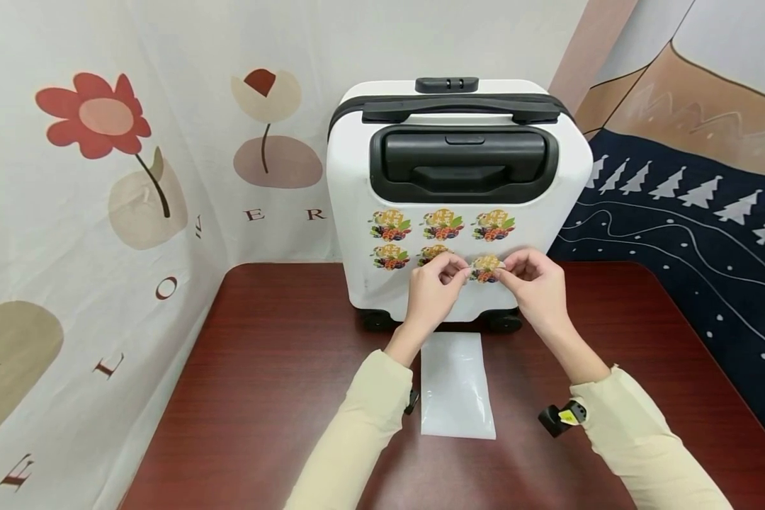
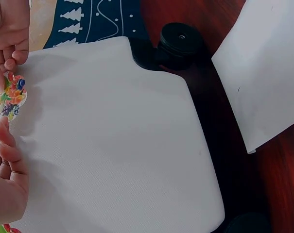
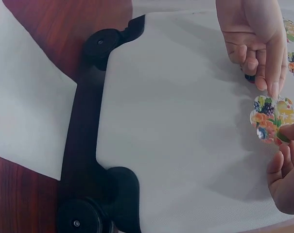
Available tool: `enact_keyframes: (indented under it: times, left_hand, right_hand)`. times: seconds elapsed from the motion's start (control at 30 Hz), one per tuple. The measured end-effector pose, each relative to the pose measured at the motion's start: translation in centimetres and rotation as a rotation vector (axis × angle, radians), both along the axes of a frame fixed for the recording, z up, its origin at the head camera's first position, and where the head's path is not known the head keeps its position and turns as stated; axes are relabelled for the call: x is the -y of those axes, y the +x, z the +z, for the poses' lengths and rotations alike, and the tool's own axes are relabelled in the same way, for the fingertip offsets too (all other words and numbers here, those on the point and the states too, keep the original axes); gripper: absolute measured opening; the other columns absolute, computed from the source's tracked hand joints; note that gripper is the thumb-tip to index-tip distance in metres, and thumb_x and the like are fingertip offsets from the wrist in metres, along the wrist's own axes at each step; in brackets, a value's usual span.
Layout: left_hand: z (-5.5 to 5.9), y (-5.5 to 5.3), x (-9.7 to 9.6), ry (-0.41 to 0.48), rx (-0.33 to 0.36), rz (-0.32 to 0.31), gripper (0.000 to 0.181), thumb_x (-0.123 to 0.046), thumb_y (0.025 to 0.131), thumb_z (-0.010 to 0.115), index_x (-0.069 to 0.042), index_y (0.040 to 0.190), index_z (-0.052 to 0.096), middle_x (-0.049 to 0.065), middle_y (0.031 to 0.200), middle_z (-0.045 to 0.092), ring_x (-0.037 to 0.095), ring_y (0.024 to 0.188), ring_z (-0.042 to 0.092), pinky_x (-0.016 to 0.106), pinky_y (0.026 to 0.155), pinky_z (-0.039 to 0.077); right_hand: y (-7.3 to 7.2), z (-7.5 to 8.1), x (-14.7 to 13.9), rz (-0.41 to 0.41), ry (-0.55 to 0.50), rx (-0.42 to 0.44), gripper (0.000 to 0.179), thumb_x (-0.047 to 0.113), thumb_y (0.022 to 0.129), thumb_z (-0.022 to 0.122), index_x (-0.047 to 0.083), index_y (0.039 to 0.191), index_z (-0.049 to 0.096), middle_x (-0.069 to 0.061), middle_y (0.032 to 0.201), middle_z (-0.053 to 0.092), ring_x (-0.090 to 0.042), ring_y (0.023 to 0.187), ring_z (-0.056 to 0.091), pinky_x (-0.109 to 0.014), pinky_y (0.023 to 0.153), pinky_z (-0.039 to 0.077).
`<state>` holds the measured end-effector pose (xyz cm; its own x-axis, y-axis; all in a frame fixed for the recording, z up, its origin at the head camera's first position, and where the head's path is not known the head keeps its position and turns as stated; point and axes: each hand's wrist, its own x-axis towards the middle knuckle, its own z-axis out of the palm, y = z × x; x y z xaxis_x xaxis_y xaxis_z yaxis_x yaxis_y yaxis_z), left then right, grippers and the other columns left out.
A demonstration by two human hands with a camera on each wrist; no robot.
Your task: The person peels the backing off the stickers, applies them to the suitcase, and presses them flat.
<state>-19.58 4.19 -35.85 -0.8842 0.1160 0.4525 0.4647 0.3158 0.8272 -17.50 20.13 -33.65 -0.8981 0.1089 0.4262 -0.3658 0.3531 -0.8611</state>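
A fruit-print sticker (image 1: 484, 268) is at the front of a white suitcase (image 1: 370, 177), with a hand on each side. My left hand (image 1: 433, 287) pinches the sticker's left edge between thumb and finger. My right hand (image 1: 538, 287) pinches its right edge. In the right wrist view the sticker (image 3: 268, 119) shows grapes and other fruit, partly covered by the right thumb. It lies close to the suitcase face; I cannot tell whether it touches. Above are a row of three like stickers (image 1: 443, 224) and, beside the left hand, two more (image 1: 389, 257), one partly hidden.
A white sheet in a clear sleeve (image 1: 455, 389) lies on the dark red table (image 1: 261, 382) before the suitcase. The suitcase stands upright on black wheels (image 1: 505, 322), its black handle (image 1: 465, 159) recessed. Printed cloths (image 1: 274, 234) hang behind and at both sides.
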Motion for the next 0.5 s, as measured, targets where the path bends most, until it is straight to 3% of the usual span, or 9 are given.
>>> enact_keyframes:
  times: [0.5]
  left_hand:
    - [0.0, -0.2, -0.4, 0.016, -0.101, 0.061, 0.008, -0.015, 0.085, 0.065, -0.007, 0.083, 0.066, 0.001, 0.069, 0.065, 0.007, 0.059, 0.056, 0.015, 0.056, 0.044]
  right_hand:
    - [-0.5, -1.3, 1.1, -0.166, 0.051, -0.155, 0.012, -0.005, 0.076, 0.068, -0.005, 0.079, 0.057, 0.0, 0.069, 0.051, -0.004, 0.06, 0.045, -0.015, 0.054, 0.036]
